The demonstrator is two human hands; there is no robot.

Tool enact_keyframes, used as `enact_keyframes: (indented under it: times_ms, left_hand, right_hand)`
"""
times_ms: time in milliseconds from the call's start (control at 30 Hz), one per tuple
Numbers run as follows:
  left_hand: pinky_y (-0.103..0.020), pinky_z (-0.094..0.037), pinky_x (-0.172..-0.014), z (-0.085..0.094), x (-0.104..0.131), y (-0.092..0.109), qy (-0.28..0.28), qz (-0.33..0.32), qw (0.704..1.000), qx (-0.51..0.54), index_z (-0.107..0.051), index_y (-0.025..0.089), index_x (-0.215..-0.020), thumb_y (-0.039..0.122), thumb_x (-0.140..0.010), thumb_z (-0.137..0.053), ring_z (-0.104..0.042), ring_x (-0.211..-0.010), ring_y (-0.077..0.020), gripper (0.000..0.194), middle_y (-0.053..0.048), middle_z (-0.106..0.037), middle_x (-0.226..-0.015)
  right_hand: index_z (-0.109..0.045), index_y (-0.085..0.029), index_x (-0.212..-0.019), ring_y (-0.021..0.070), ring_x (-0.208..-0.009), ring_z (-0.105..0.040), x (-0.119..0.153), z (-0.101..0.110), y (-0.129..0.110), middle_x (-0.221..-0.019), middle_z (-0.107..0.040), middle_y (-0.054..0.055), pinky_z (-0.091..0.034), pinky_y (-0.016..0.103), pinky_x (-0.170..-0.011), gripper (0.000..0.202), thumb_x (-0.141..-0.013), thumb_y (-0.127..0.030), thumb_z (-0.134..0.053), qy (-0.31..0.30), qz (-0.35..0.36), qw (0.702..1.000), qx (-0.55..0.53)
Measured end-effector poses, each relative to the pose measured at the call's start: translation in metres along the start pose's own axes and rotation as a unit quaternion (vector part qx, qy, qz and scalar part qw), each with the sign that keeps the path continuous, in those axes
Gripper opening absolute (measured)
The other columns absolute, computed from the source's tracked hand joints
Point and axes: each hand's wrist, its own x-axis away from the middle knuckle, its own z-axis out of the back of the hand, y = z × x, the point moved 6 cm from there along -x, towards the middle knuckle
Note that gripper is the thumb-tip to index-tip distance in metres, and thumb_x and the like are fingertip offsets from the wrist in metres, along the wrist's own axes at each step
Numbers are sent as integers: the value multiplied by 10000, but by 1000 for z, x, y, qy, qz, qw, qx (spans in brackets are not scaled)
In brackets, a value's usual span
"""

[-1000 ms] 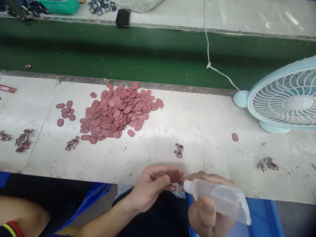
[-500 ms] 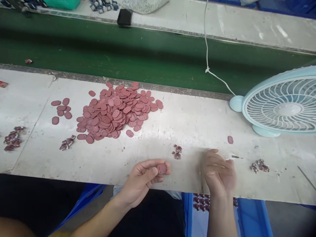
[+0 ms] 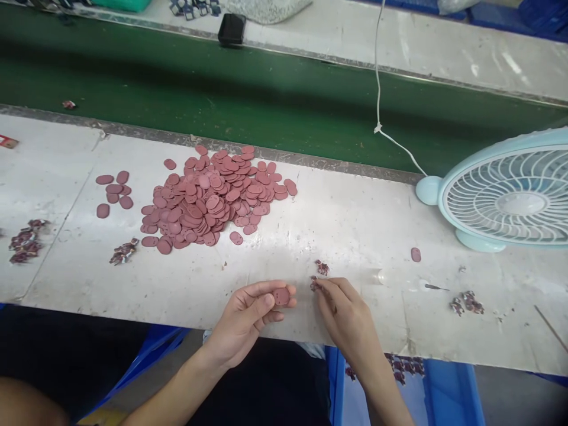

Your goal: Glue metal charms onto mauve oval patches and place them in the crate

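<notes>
Between the thumb and fingers of my left hand (image 3: 248, 319) is a reddish oval disc (image 3: 281, 296) with small holes. My right hand (image 3: 348, 316) reaches across the bench, its thumb and fingertips closed on a small dark red and white part (image 3: 314, 284). Just behind those fingertips lies another such part (image 3: 322, 268). A large heap of reddish oval discs (image 3: 204, 201) is spread behind and left of my hands. One single disc (image 3: 416, 254) lies off to the right.
A light blue fan (image 3: 519, 204) stands at the right. Small part clusters (image 3: 124, 251) lie around the white bench (image 3: 346, 219). A thin dark tool (image 3: 436, 287) is right of my hands. Below the edge is a blue tray (image 3: 452, 390).
My right hand has moved left from the right side and closed on a small part. My left hand still holds the disc. The view has shifted slightly.
</notes>
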Motion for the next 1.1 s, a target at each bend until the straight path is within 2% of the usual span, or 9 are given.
enact_keyframes:
  times_ms: [233, 333, 433, 500, 633, 700, 800, 933, 1100]
  left_hand:
    - [-197, -583, -759, -3, -4, -6, 4, 9, 1000, -5, -781, 200, -1101, 265, -888, -739, -759, -1007, -204, 227, -101, -796, -1147]
    - [-201, -582, -762, -4, -4, -7, 5, 3, 1000, -15, -785, 204, -1091, 270, -874, -755, -757, -1008, -202, 229, -98, -795, -1152]
    - [-204, -583, -757, -3, -3, -5, 12, -8, 1000, -25, -788, 211, -1085, 270, -863, -766, -758, -1004, -202, 230, -93, -793, -1162]
    - [-208, -584, -751, -2, -2, -5, 7, -19, 999, -31, -789, 217, -1086, 269, -856, -773, -758, -1007, -210, 236, -91, -791, -1167]
    - [-219, -590, -745, -5, 0, -7, -9, -41, 998, -55, -789, 228, -1086, 250, -851, -776, -756, -1012, -218, 237, -87, -790, -1172]
    - [-238, -598, -778, -6, 0, -9, -13, -51, 996, -69, -788, 233, -1089, 242, -847, -780, -752, -1013, -213, 243, -82, -789, -1176]
    - [-288, -596, -892, -9, 0, -11, -41, -62, 994, -81, -783, 239, -1102, 204, -845, -779, -744, -1042, -211, 260, -73, -785, -1191]
    - [-289, -591, -923, -13, 2, -11, -72, -64, 993, -73, -779, 247, -1106, 144, -853, -760, -747, -1049, -201, 274, -58, -792, -1172]
    - [-267, -594, -887, -15, 2, -11, -72, -66, 994, -59, -777, 223, -1067, 125, -831, -778, -757, -1011, -189, 256, -57, -809, -1115]
  right_hand:
    - [-613, -212, -972, 227, -933, -652, 1, -3, -10, -1048, -657, 63, -531, 361, -755, 156, -956, -108, -498, -23, -20, 1000, 3]
    - [-604, -206, -1036, 223, -842, -645, -1, -3, -8, -969, -652, 53, -514, 352, -672, 145, -926, -126, -552, -42, -67, 996, -29]
    - [-662, -228, -1079, 191, -794, -642, 1, 0, -8, -989, -656, 48, -531, 343, -690, 168, -936, -180, -587, -52, -102, 987, -114]
    - [-713, -253, -1029, 169, -790, -648, 6, 4, -9, -1007, -658, 43, -545, 310, -677, 130, -946, -230, -616, -45, -125, 967, -217]
    - [-754, -298, -1007, 143, -798, -657, 18, 10, -18, -1052, -649, 30, -533, 246, -599, 111, -923, -260, -692, -19, -155, 900, -407]
    - [-760, -308, -1009, 141, -819, -664, 21, 12, -26, -1047, -668, 23, -551, 243, -634, 127, -916, -241, -706, -15, -154, 873, -462]
    - [-763, -299, -1005, 133, -769, -671, 22, 8, -36, -918, -719, 8, -571, 247, -667, 116, -909, -249, -723, -42, -177, 844, -504]
    - [-771, -285, -1052, 169, -850, -703, 21, 4, -38, -958, -756, 29, -591, 276, -711, 150, -908, -283, -730, -59, -203, 840, -499]
    - [-767, -276, -1085, 176, -846, -704, 22, 4, -38, -1004, -764, 40, -599, 291, -709, 189, -899, -297, -742, -69, -205, 842, -495]
